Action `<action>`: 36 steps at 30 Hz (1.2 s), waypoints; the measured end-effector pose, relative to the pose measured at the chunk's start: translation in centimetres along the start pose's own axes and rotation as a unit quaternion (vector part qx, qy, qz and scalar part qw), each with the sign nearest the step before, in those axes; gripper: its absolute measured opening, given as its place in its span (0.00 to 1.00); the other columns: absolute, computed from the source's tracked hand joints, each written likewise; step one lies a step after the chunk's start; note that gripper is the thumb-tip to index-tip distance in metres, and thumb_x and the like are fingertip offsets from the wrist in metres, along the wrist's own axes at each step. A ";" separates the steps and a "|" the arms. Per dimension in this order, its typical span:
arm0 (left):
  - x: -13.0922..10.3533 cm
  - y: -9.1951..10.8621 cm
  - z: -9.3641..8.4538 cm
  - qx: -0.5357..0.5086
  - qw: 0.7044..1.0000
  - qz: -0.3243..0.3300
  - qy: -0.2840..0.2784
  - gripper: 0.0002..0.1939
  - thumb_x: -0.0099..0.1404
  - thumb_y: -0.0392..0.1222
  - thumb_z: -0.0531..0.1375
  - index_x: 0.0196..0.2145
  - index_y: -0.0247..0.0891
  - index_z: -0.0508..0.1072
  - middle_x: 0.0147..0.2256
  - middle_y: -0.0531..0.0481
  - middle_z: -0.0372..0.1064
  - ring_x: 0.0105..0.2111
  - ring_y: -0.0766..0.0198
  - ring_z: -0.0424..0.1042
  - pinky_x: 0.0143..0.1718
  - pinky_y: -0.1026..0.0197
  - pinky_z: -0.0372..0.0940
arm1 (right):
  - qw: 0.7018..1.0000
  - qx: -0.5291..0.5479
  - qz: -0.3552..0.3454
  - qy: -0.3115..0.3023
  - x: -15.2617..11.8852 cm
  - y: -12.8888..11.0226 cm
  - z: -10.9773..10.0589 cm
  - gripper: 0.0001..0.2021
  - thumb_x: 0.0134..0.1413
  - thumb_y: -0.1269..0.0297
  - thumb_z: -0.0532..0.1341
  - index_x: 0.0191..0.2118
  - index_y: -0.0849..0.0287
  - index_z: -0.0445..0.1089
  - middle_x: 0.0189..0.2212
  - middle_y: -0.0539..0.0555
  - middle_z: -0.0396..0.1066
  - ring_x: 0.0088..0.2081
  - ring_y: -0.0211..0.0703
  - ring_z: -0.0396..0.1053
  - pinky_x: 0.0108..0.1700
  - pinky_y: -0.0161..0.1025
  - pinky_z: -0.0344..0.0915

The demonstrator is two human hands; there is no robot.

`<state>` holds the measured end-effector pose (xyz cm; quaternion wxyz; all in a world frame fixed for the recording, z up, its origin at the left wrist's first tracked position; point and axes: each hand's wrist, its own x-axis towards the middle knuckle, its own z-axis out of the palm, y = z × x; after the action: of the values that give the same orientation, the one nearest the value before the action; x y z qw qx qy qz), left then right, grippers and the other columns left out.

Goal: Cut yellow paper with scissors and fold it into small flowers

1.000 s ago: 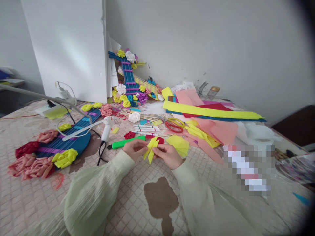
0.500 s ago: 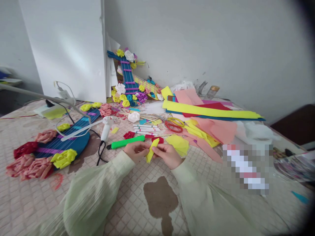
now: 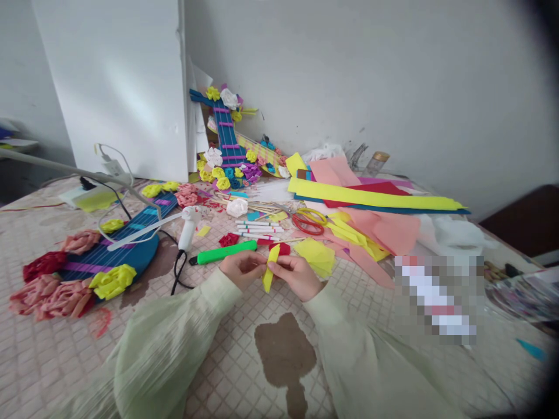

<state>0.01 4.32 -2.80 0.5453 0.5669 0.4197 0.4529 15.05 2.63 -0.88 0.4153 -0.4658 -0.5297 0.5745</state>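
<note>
Between my two hands is a narrow yellow strip of crepe paper (image 3: 272, 270), held upright and slightly tilted. My left hand (image 3: 241, 269) pinches it from the left, and my right hand (image 3: 300, 273) grips it with the thumb on its face. Just beyond the left hand lies a green utility knife (image 3: 227, 252). Behind the fingers is a small red paper piece (image 3: 279, 249), partly covered. Cut yellow paper pieces (image 3: 316, 257) lie beyond the right hand.
At left lies a blue paper guitar (image 3: 144, 250) with paper flowers, beside a white glue gun (image 3: 187, 230) and its cord. Markers (image 3: 258, 228) and red-handled scissors (image 3: 308, 222) sit ahead. Long crepe sheets (image 3: 375, 196) are stacked at back right. A pixelated patch covers something at right.
The yellow strip has turned a little between my fingers and now looks narrower. Both hands stay in nearly the same place.
</note>
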 end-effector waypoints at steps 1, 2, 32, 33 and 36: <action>0.0 0.0 0.0 0.000 1.000 -0.002 0.002 0.11 0.43 0.41 0.63 0.24 0.33 0.70 0.20 0.52 0.69 0.20 0.67 0.69 0.23 0.66 0.66 | 1.000 0.000 -0.003 0.000 0.0 0.0 0.0 0.13 0.37 0.57 0.62 0.27 0.63 0.71 0.21 0.49 0.68 0.24 0.36 0.64 0.30 0.34 0.62; 0.0 0.0 0.0 0.000 1.000 -0.004 0.004 0.11 0.43 0.42 0.63 0.24 0.33 0.70 0.20 0.52 0.69 0.20 0.67 0.69 0.23 0.66 0.66 | 1.000 -0.001 -0.007 0.000 0.0 0.0 0.1 0.14 0.38 0.57 0.61 0.28 0.63 0.71 0.21 0.49 0.68 0.24 0.36 0.64 0.30 0.35 0.62; -0.4 1.0 0.5 -0.020 1.000 -0.013 -0.019 0.12 0.43 0.40 0.63 0.27 0.33 0.70 0.23 0.51 0.70 0.23 0.67 0.70 0.28 0.65 0.65 | 1.000 -0.005 -0.018 0.020 0.0 0.1 0.1 0.14 0.38 0.56 0.61 0.30 0.62 0.72 0.23 0.50 0.69 0.26 0.38 0.64 0.30 0.35 0.61; -0.4 1.1 0.5 -0.024 0.999 -0.014 -0.018 0.12 0.42 0.40 0.63 0.27 0.33 0.69 0.23 0.51 0.70 0.23 0.67 0.70 0.27 0.65 0.65 | 1.000 -0.001 -0.018 0.020 -0.1 0.0 0.1 0.14 0.38 0.56 0.61 0.30 0.62 0.72 0.22 0.50 0.69 0.26 0.37 0.64 0.29 0.35 0.61; -0.6 1.5 0.7 -0.029 0.999 -0.017 -0.018 0.13 0.41 0.40 0.64 0.27 0.33 0.69 0.22 0.52 0.69 0.22 0.67 0.69 0.27 0.66 0.65 | 0.999 -0.005 -0.024 0.024 -0.1 -0.1 0.1 0.13 0.37 0.57 0.61 0.27 0.63 0.72 0.22 0.49 0.68 0.25 0.37 0.63 0.29 0.34 0.60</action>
<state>0.51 3.53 -1.38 0.5762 0.5519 0.4062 0.4454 14.95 2.54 -0.81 0.4392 -0.4684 -0.5337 0.5503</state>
